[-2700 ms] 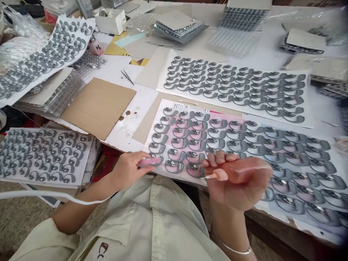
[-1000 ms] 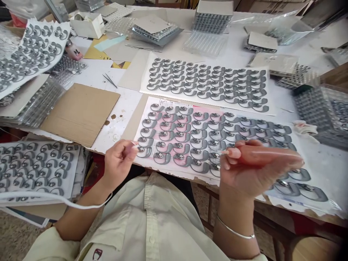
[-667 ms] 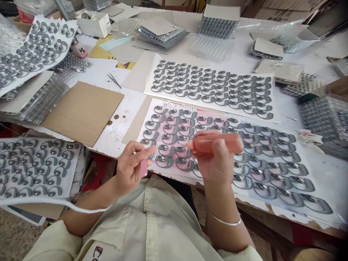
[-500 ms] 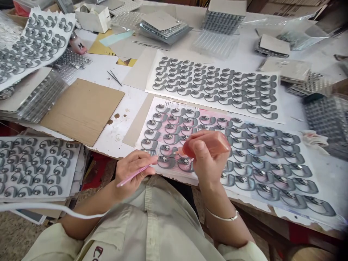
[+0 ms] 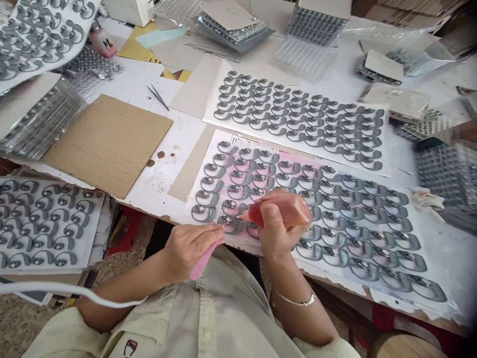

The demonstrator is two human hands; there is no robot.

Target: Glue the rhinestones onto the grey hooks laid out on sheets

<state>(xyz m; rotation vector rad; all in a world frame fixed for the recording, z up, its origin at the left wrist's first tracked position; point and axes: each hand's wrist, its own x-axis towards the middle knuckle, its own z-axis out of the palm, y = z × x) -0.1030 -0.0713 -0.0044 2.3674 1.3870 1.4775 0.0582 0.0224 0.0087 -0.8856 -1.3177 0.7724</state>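
My left hand (image 5: 196,248) pinches a slim pink stick-like tool (image 5: 204,262); its tip reaches a grey curved metal piece (image 5: 234,228) at the near left corner of a pink-printed sheet (image 5: 244,171). My right hand (image 5: 279,231) is wrapped around a squeeze bottle (image 5: 288,209) of orange-red liquid. The bottle lies nearly flat in the hand, nozzle pointing left, just beside the same piece. Whether the nozzle touches it, I cannot tell. Rows of similar curved pieces, each with a small shiny round part, cover the sheet. My right hand hides a few of them.
Behind lies a second white sheet (image 5: 212,112) of such pieces. To the left are a cardboard square (image 5: 112,144), tweezers (image 5: 158,97), stacked clear trays (image 5: 40,119) and another loaded sheet (image 5: 80,243). A white cable (image 5: 74,291) crosses near my left forearm.
My left hand has moved right and slightly down, turning the pink tool so its tip meets a piece. The bottle's nozzle has shifted slightly down-left toward that piece. The view has tilted slightly.
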